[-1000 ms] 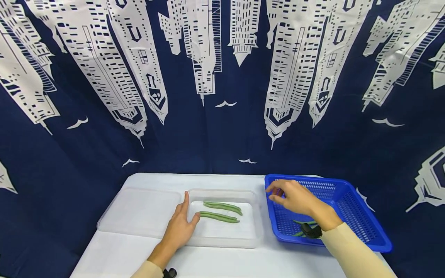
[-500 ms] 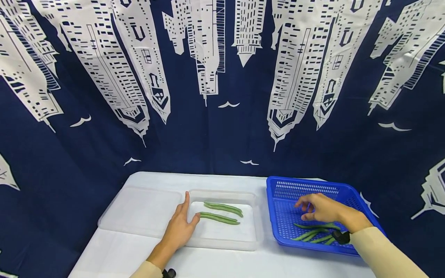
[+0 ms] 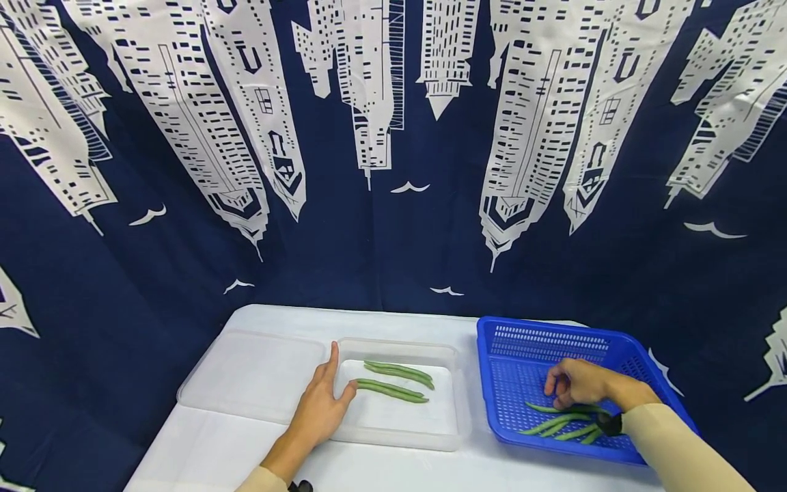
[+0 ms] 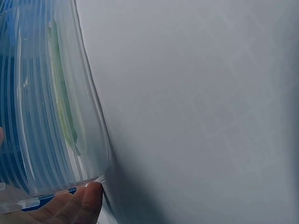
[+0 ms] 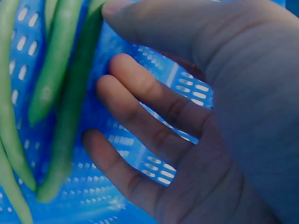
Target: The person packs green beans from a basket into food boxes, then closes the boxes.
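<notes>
My right hand [image 3: 578, 383] is down inside the blue basket [image 3: 504, 430], its fingers loosely bent over several green beans [image 3: 553, 425]. In the right wrist view, the thumb tip [image 5: 112, 9] is right at the end of a dark green bean [image 5: 77, 102], and the other fingertips stand beside the beans with a gap. My left hand [image 3: 322, 406] rests at the left wall of a clear plastic container [image 3: 424, 441], fingers extended. Inside that container lie two small groups of green beans, one farther back [image 3: 399, 372] and one nearer [image 3: 393, 391], close to the left thumb.
A translucent flat lid [image 3: 252, 376] lies on the white table [image 3: 209, 451] left of the container. The basket stands at the table's right side. Behind the table hangs a dark blue cloth [image 3: 344, 253] printed with white buildings.
My right hand has moved right and down, from over the basket's left rim to the beans inside. The left hand stays at the container, and the view has shifted slightly.
</notes>
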Demonstrator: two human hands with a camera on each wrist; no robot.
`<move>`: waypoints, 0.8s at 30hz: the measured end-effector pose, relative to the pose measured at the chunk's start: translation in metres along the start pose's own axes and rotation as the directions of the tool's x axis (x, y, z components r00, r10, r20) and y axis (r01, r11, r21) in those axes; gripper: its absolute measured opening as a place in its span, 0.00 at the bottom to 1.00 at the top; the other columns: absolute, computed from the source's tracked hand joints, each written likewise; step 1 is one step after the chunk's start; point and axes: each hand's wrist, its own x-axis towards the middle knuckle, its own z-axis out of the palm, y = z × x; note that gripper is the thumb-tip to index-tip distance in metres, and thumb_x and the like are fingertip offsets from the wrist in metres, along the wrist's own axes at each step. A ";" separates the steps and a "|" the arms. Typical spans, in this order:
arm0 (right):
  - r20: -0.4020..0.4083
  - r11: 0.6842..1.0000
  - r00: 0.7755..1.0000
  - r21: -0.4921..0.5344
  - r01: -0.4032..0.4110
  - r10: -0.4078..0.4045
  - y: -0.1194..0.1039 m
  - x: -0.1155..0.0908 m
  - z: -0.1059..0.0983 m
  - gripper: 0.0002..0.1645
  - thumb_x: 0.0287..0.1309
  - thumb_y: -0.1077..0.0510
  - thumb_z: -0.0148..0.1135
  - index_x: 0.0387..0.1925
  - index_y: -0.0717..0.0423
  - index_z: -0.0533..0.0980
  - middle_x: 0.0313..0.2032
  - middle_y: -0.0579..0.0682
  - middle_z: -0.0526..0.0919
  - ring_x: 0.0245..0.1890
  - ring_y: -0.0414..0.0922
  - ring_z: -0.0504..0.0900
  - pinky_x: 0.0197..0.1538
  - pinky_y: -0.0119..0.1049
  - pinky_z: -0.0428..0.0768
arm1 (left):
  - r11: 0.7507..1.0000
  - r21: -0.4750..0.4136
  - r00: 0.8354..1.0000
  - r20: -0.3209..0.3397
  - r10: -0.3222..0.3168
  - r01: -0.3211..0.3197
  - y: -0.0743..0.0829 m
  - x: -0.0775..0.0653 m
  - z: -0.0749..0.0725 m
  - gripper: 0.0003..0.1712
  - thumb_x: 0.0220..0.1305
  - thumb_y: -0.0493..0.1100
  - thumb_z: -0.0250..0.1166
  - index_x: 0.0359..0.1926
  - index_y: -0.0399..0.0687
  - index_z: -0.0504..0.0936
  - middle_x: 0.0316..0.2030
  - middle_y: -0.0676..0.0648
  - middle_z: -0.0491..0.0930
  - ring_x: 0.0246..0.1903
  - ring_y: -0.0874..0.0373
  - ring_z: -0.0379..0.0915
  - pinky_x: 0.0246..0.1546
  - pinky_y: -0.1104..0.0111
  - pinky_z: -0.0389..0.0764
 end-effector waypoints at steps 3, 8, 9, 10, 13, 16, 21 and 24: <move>-0.007 1.000 1.000 -0.002 0.000 0.000 0.003 -0.001 0.003 0.11 0.58 0.68 0.83 0.37 0.58 0.86 0.27 0.43 0.87 0.27 0.32 0.79 0.33 0.28 0.76 | 1.000 -0.001 1.000 0.003 -0.001 0.001 0.001 -0.001 0.000 0.53 0.87 0.57 0.66 0.97 0.50 0.49 0.82 0.31 0.73 0.81 0.26 0.74 0.81 0.31 0.75; 0.029 0.998 1.000 0.065 -0.009 0.007 0.003 -0.005 0.005 0.10 0.59 0.69 0.82 0.36 0.62 0.85 0.26 0.43 0.86 0.26 0.33 0.78 0.31 0.28 0.75 | 1.000 -0.006 1.000 0.015 0.003 -0.003 0.001 -0.001 0.000 0.53 0.87 0.57 0.66 0.97 0.51 0.48 0.83 0.31 0.72 0.82 0.25 0.73 0.81 0.30 0.74; 0.040 0.996 0.999 0.083 -0.012 0.009 0.004 -0.005 0.005 0.10 0.59 0.69 0.82 0.36 0.63 0.85 0.26 0.44 0.86 0.26 0.33 0.78 0.31 0.28 0.75 | 1.000 -0.006 1.000 0.017 0.005 -0.005 0.001 -0.001 0.000 0.53 0.87 0.57 0.66 0.98 0.51 0.48 0.83 0.31 0.72 0.82 0.26 0.73 0.82 0.30 0.74; 0.052 0.994 0.999 0.104 -0.018 0.012 0.004 -0.006 0.005 0.10 0.59 0.70 0.82 0.37 0.65 0.85 0.26 0.44 0.85 0.25 0.33 0.78 0.31 0.28 0.75 | 1.000 -0.004 1.000 0.017 0.006 -0.006 0.001 -0.001 0.000 0.53 0.87 0.57 0.66 0.98 0.52 0.48 0.83 0.31 0.72 0.82 0.26 0.73 0.82 0.30 0.74; 0.085 0.987 0.996 0.158 -0.025 0.012 0.005 -0.009 0.007 0.09 0.57 0.74 0.80 0.37 0.69 0.86 0.26 0.45 0.86 0.26 0.33 0.79 0.32 0.27 0.78 | 1.000 -0.001 1.000 0.015 0.008 -0.008 0.002 0.000 0.000 0.53 0.87 0.57 0.66 0.98 0.51 0.48 0.82 0.32 0.73 0.82 0.27 0.73 0.82 0.31 0.75; 0.092 0.985 0.996 0.171 -0.015 -0.001 0.006 -0.010 0.007 0.08 0.54 0.78 0.77 0.36 0.71 0.86 0.28 0.49 0.89 0.27 0.33 0.80 0.34 0.26 0.79 | 1.000 0.000 1.000 0.015 0.009 -0.009 0.002 0.001 0.001 0.53 0.87 0.57 0.66 0.98 0.52 0.48 0.82 0.32 0.73 0.82 0.27 0.73 0.82 0.32 0.75; 0.070 0.993 0.997 0.114 0.012 -0.020 0.004 -0.007 0.005 0.07 0.56 0.76 0.76 0.35 0.68 0.87 0.29 0.52 0.92 0.28 0.32 0.79 0.33 0.26 0.77 | 1.000 0.006 1.000 0.008 0.010 -0.010 0.002 0.001 -0.001 0.53 0.87 0.57 0.66 0.97 0.50 0.48 0.82 0.31 0.73 0.81 0.26 0.74 0.81 0.31 0.75; 0.060 0.996 0.998 0.085 0.017 -0.022 0.003 -0.007 0.005 0.06 0.60 0.73 0.79 0.35 0.67 0.87 0.28 0.49 0.89 0.27 0.31 0.77 0.32 0.26 0.74 | 1.000 0.001 1.000 0.007 0.009 -0.009 0.001 0.000 -0.001 0.53 0.87 0.56 0.66 0.97 0.49 0.48 0.82 0.31 0.73 0.81 0.26 0.74 0.81 0.32 0.75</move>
